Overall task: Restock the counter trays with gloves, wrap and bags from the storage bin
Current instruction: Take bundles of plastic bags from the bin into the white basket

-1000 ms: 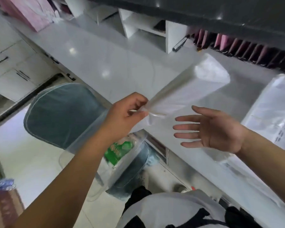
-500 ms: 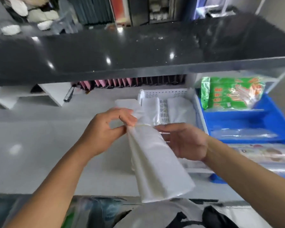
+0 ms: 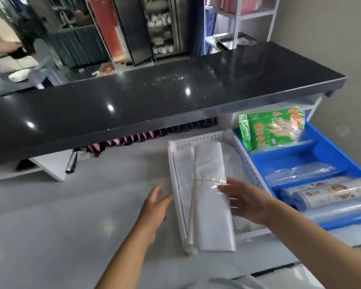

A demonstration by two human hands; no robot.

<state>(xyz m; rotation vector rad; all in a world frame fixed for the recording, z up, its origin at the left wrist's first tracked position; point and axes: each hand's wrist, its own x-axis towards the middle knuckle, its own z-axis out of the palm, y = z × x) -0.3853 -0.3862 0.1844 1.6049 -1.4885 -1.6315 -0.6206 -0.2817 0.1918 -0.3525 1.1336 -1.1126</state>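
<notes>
The bundle of white bags (image 3: 208,197) now lies flat in the white perforated tray (image 3: 198,140), lengthwise, its near end overhanging the tray's front edge, a thin yellow band around its middle. Half a second ago I had it hanging in the air, pinched at the top by my left hand with my right steadying its side; now neither hand grips it. My left hand (image 3: 154,205) is off it, just left of the tray, fingers straight and loose, holding nothing. My right hand (image 3: 246,201) hovers at the tray's right side, fingers spread and relaxed, the fingertips (image 3: 223,187) at or just touching the bundle's edge near the band; blur keeps me from telling which.

So I judge the bags' part of the restock as good as done, bar a nudge to seat the overhang. Right of the tray, the blue bin (image 3: 342,153) holds the green glove packet (image 3: 273,130) at the back and rolls of wrap (image 3: 329,195) nearer me.
</notes>
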